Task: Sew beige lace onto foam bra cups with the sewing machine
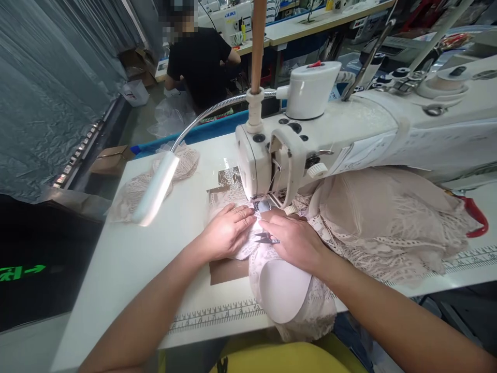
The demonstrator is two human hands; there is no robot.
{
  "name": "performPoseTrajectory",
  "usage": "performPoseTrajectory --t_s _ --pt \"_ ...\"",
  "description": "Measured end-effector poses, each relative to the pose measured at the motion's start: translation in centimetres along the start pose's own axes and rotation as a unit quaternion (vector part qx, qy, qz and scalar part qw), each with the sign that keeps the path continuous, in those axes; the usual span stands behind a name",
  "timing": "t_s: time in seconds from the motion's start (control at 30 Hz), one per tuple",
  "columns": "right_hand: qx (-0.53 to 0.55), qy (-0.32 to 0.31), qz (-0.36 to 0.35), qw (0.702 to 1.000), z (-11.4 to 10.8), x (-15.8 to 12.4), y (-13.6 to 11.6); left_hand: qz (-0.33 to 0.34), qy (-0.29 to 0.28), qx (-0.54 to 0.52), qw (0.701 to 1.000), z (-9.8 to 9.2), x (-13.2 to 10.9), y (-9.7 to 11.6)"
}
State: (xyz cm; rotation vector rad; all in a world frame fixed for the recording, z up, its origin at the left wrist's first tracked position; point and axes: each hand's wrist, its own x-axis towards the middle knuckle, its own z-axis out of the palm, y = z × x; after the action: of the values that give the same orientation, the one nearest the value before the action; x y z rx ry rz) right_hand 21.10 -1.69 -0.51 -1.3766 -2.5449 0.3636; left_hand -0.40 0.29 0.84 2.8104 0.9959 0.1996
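A pale pink lace garment with a smooth cup lies under the sewing machine head and hangs over the table's front edge. My left hand rests flat on the lace just left of the needle area, fingers stretched out. To the right of the needle, my right hand has its fingers curled round small thread snips, whose blades point left. Its fingertips also touch the fabric close to the presser foot. The needle tip itself is hard to make out.
Beige lace garments are heaped right of the machine, by a red handle. A lit lamp hangs over lace bundles at left. A ruler strip lines the front edge. A person sits beyond.
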Motion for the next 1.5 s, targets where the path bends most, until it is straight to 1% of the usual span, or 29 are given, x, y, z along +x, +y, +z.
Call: performPoseTrajectory --t_s 0.1,0.3,0.57,0.73,0.97,1.13,1.23,1.4,1.5 --pt "-0.008 0.000 0.002 1.000 0.0 0.1 -0.1 -0.002 0.018 -0.003 1.000 0.6 -0.1 -0.3" --pt "-0.016 0.009 0.001 1.000 0.3 0.3 -0.1 -0.014 0.020 0.008 1.000 0.7 0.1 -0.9" --pt "-0.030 -0.011 -0.040 0.999 0.0 0.1 0.1 -0.038 0.027 -0.006 0.999 1.0 0.0 -0.9" --pt "-0.055 -0.012 -0.045 0.997 0.2 0.1 -0.1 -0.056 0.020 -0.021 0.998 1.0 -0.1 -1.0" --pt "-0.091 -0.016 0.003 0.996 0.2 0.4 -0.5 -0.085 0.024 -0.034 0.996 1.0 0.0 -1.0" --pt "-0.110 -0.031 0.041 0.993 0.0 0.8 -1.2 -0.109 0.014 -0.024 0.994 0.9 0.1 -0.8" --pt "-0.090 -0.029 0.053 0.994 -0.1 0.9 -1.2 -0.126 0.019 -0.016 0.992 1.0 0.0 -0.7" --pt "0.009 -0.013 0.092 0.996 -0.8 0.4 -0.5 -0.137 0.034 -0.004 0.990 1.3 -0.3 -0.7" --pt "-0.018 -0.004 0.128 0.992 -1.5 -0.1 -0.4 -0.141 0.039 -0.002 0.989 1.5 -0.6 -0.7"
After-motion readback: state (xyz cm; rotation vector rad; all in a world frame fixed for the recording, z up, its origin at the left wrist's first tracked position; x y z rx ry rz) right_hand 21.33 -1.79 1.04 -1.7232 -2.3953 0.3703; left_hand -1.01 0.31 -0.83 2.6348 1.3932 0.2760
